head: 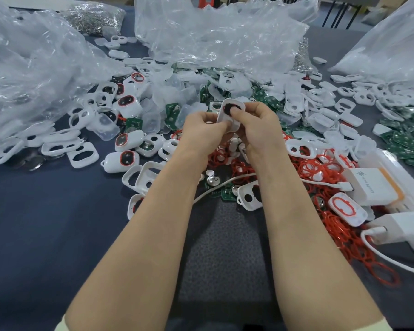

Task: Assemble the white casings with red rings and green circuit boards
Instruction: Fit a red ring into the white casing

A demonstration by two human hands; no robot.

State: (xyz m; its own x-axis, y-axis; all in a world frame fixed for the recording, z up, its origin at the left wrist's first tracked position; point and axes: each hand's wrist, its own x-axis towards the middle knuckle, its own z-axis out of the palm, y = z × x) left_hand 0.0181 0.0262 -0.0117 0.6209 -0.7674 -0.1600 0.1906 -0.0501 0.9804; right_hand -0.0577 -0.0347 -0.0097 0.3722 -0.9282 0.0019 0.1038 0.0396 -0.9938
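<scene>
Both hands hold one white casing [226,115] upright above the table's middle. My left hand [202,130] grips its lower left side. My right hand [258,125] holds the right side, thumb pressed on the casing's dark opening, where a red ring edge shows. Loose red rings [320,170] lie heaped below and to the right. Green circuit boards [406,139] are piled at the right and behind the hands [268,96]. Several casings with red rings fitted [127,106] lie at the left.
Large clear plastic bags [34,75] cover the left, back and right. Empty white casings [81,154] are scattered all around. A white charger block [370,185] with cables sits at the right. Coin cells [213,180] lie near my forearms on the dark blue table [46,223].
</scene>
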